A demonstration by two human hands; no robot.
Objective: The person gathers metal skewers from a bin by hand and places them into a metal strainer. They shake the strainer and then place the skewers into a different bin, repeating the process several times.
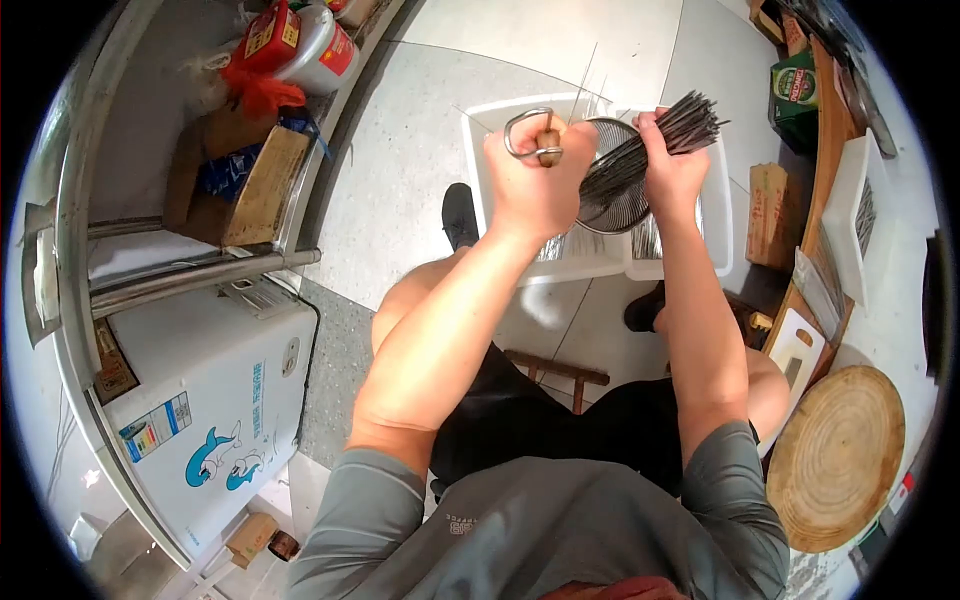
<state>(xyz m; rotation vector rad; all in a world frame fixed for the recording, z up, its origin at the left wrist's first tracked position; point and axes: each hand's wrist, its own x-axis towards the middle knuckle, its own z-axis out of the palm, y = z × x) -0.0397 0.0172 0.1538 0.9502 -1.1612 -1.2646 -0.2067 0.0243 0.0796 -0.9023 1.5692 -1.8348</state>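
My left hand (535,185) is closed around a wooden handle (548,148) with a bent metal loop at its end. Beside that fist is a round wire-mesh strainer (618,212); the join between handle and mesh is hidden by my fingers. My right hand (675,175) grips a thick bundle of thin dark skewers (690,125), whose lower part lies across the strainer. Under both hands stand white plastic bins (725,235) on the floor, with thin metal skewers (647,242) inside.
A shelf at left bears a cardboard box (265,190), a red tub (268,40) and a white bucket (325,55). Below is a white chest freezer (215,400). At right are a round wooden chopping board (838,455), a white tray (850,215) and a green box (795,90).
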